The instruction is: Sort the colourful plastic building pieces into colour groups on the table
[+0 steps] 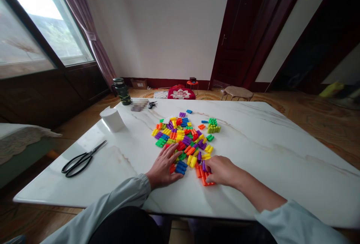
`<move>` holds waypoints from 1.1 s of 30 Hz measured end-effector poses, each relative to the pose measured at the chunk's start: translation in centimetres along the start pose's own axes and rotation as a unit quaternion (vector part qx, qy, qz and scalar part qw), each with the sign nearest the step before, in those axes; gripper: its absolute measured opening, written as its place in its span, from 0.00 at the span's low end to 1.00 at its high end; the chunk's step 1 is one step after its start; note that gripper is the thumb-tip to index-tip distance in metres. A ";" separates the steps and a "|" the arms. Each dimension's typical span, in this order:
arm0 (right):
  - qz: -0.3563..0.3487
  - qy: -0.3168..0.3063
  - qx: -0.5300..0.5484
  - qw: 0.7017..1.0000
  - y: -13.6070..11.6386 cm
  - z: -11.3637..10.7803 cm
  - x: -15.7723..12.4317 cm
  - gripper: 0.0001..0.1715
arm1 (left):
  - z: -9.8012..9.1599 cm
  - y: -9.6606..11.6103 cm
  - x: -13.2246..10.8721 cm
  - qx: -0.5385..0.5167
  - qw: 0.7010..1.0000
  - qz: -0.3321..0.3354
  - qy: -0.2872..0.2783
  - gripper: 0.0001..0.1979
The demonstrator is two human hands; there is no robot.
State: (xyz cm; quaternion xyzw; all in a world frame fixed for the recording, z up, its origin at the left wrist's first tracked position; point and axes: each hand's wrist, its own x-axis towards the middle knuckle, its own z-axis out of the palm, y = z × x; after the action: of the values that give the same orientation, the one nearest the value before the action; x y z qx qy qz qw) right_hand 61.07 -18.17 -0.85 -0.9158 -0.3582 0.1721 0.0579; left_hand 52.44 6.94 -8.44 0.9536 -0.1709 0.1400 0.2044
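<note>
We've got our left hand (165, 166) spread over the colourful plastic pieces (186, 140), our right hand (222, 169) curled at an orange cluster (199, 171), black scissors (89, 154) lying leftward on the white table (281, 154)!

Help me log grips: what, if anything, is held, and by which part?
Cannot tell: the right hand is at a small purple plastic block, its grip hidden; the left hand, spread, shows nothing held.

Lit from L thru window (56, 23); purple curtain (78, 15) hung alongside; wht wall (157, 26) edged w/ dk-red skirting (160, 83); dk-red door (239, 38) seen R
</note>
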 end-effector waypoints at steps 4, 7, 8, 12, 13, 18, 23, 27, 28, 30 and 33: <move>0.024 0.027 -0.016 0.999 -1.1 0.9 -1.4 0.13 | -0.1 0.0 -0.1 -0.009 1.000 0.002 0.001 0.41; 0.003 0.023 -0.012 1.000 -1.2 1.2 -1.6 0.12 | 0.0 0.0 0.0 -0.008 1.000 0.003 -0.001 0.41; -0.013 0.021 -0.011 1.000 -1.1 1.3 -1.6 0.13 | 0.0 0.0 0.0 -0.008 1.000 0.003 0.000 0.41; -0.051 0.033 -0.040 0.997 -1.2 1.6 -1.8 0.23 | 0.1 -0.1 0.0 -0.008 1.000 0.002 0.007 0.41; -0.054 0.033 -0.057 0.996 -1.4 1.7 -1.9 0.25 | 0.1 -0.1 0.0 -0.008 1.000 0.003 0.007 0.41; -0.130 0.007 -0.113 0.985 -2.0 1.8 -2.0 0.27 | 0.3 -0.2 -0.1 -0.006 1.000 0.007 0.006 0.40; -0.222 0.022 -0.101 0.969 -1.6 2.4 -1.5 0.23 | 0.2 -0.1 0.0 -0.008 1.000 0.006 0.008 0.40; -0.246 0.036 -0.115 0.962 -1.9 2.8 -0.8 0.14 | 0.0 0.0 0.0 -0.008 1.000 0.003 0.006 0.40; -0.248 0.037 -0.121 0.960 -2.0 2.8 -0.7 0.13 | 0.0 0.0 0.0 -0.009 1.000 0.003 0.007 0.40; -0.249 0.033 -0.131 0.959 -2.3 2.7 -0.5 0.12 | 0.0 0.1 0.0 -0.010 1.000 0.003 0.010 0.40; -0.266 0.040 -0.131 0.954 -2.5 2.3 -0.5 0.13 | 0.0 0.1 0.0 -0.010 1.000 0.006 0.013 0.39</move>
State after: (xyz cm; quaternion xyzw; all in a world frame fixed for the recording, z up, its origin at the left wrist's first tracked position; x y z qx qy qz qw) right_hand 58.36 -16.70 -2.35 -0.7929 -0.6059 0.0652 -0.0045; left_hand 52.38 6.89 -8.43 0.9486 -0.1753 0.1514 0.2156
